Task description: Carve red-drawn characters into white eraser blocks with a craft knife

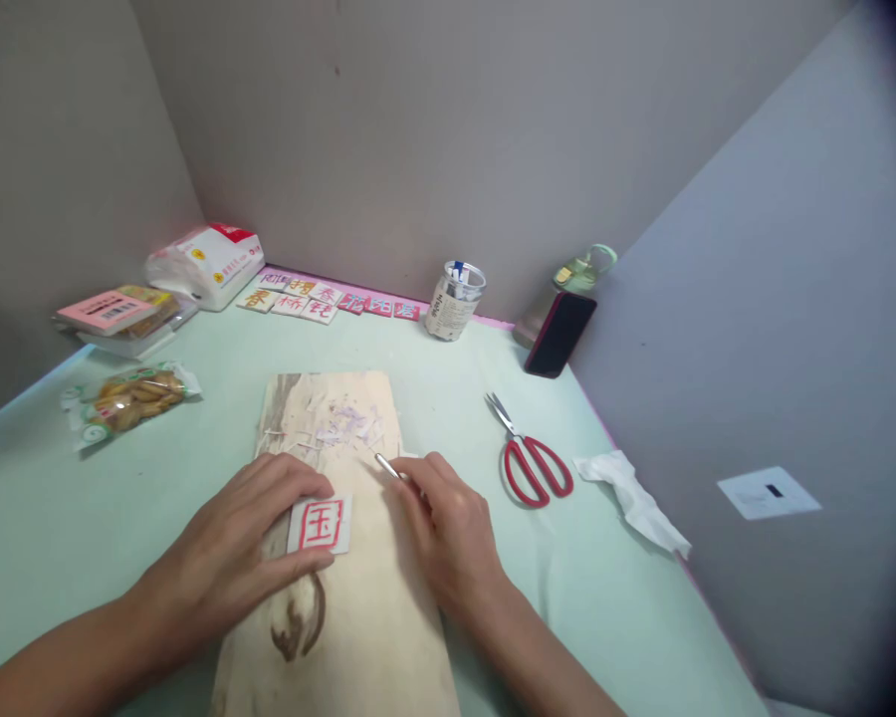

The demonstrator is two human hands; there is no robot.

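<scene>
The left hand (250, 543) lies flat on a pale wooden board (358, 617), its fingers and thumb pinching a small white square tile with a red carved character (320, 525) and pressing it down near the board's middle. Just right of the tile, the right hand (448, 528) is closed around a thin metal-tipped carving tool (389, 466), whose point aims far and left, over the board and clear of the tile. Pale shavings (339, 423) are scattered over the far part of the board.

The board rests on a light green worktop (45, 518). To the right lie red-handled scissors (534, 463), their blades pointing far-left, and a crumpled white tissue (634, 498) beyond them. Farther off, against the grey wall, sit a row of small character tiles (321, 297), a clear jar (454, 301), and a dark phone with a red edge (560, 334) leaning upright. At far left are a packet of snacks (130, 395) and a white plastic-wrapped package (205, 264).
</scene>
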